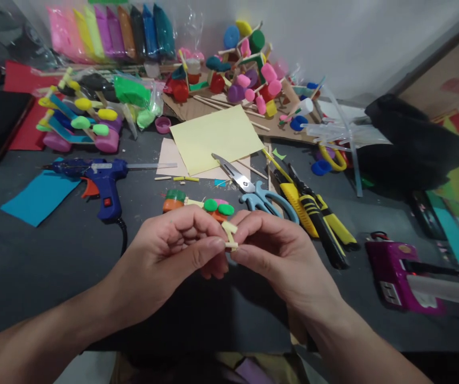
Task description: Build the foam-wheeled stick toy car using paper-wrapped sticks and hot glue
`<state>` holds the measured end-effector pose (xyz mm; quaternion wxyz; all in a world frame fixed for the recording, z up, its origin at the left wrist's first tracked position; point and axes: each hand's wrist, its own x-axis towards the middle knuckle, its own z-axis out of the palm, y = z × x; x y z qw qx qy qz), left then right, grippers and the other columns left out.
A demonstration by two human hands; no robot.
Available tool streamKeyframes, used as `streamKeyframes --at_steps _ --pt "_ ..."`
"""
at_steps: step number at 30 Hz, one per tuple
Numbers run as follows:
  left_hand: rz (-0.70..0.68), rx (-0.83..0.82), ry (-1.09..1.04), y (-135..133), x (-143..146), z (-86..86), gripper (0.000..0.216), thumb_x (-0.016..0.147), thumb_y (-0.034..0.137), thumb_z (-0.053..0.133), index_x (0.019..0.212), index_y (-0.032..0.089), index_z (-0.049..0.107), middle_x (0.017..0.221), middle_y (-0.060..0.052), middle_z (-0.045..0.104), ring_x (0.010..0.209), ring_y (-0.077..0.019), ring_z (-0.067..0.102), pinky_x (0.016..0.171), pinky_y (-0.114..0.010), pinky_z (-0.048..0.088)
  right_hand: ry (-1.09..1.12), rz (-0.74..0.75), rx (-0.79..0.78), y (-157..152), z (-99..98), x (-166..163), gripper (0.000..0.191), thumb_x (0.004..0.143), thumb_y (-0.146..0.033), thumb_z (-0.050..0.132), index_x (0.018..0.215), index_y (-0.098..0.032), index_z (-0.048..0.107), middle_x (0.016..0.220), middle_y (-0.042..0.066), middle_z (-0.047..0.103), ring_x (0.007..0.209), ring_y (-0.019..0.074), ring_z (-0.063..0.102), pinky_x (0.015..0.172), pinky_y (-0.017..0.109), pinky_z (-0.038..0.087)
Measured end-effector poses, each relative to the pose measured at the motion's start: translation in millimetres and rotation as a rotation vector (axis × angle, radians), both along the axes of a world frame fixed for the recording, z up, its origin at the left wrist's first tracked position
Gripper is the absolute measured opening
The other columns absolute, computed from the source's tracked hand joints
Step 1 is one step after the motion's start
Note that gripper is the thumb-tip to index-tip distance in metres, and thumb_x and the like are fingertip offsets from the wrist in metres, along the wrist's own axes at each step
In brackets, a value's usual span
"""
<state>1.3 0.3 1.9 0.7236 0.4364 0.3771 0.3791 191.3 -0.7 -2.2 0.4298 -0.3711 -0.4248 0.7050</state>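
Between the fingertips of my left hand (185,240) and my right hand (277,245) is a small pale-yellow piece (230,234), made of short stick-like bars joined together. Both thumbs and forefingers pinch it from either side, so its ends are partly hidden. Just beyond my hands lies a small colourful model (218,209) with green and orange rounds, partly covered by my fingers. Light-blue-handled scissors (249,186) rest behind my right hand, blades pointing to the far left. A blue hot glue gun (107,181) lies on its side left of my hands.
Yellow-black cutters (293,202) and pliers (321,229) lie at right, near a purple power box (397,277). Yellow paper (217,138) covers the middle. Clay-wheeled models (81,117), clay packets (113,32) and a black bag (405,144) stand farther back. Blue paper (33,200) lies left.
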Motion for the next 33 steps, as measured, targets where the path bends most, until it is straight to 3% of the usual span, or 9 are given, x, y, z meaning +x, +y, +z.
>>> streamKeyframes --at_steps 5,12,22,33 --pt "0.007 -0.012 -0.005 -2.0 0.8 -0.7 0.011 0.096 0.017 0.067 0.086 0.021 0.071 0.07 0.006 0.073 0.066 -0.0038 0.07 0.064 -0.009 0.055 -0.012 -0.058 0.08 -2.9 0.2 -4.2 0.006 0.084 -0.019 0.083 0.082 -0.021 0.077 0.08 -0.001 0.068 0.071 0.0113 0.067 0.069 0.026 0.057" --pt "0.011 0.011 0.019 -2.4 0.1 -1.0 0.009 0.095 0.017 0.068 0.093 0.023 0.074 0.069 0.006 0.075 0.065 -0.0041 0.071 0.065 -0.009 0.056 -0.203 -0.164 0.252 -7.3 -3.3 -1.9 0.008 0.086 -0.016 0.078 0.084 -0.023 0.076 0.086 0.0 0.07 0.083 0.0135 0.065 0.077 0.027 0.053" --pt "0.041 0.055 0.051 -3.9 1.0 3.1 0.011 0.094 0.014 0.068 0.093 0.022 0.076 0.07 0.005 0.076 0.066 -0.0061 0.073 0.066 -0.01 0.057 -0.26 -0.18 0.289 -6.4 1.9 -1.4 0.011 0.086 -0.013 0.077 0.078 -0.021 0.074 0.08 -0.001 0.07 0.078 0.0126 0.065 0.074 0.026 0.052" --pt "0.018 0.117 0.153 -3.6 0.1 1.8 0.011 0.095 0.016 0.066 0.095 0.022 0.075 0.074 0.003 0.076 0.07 -0.0076 0.073 0.068 -0.012 0.057 -0.315 -0.159 0.234 -4.8 5.5 0.1 0.012 0.085 -0.024 0.081 0.077 -0.02 0.072 0.079 -0.001 0.069 0.074 0.0126 0.064 0.069 0.024 0.052"
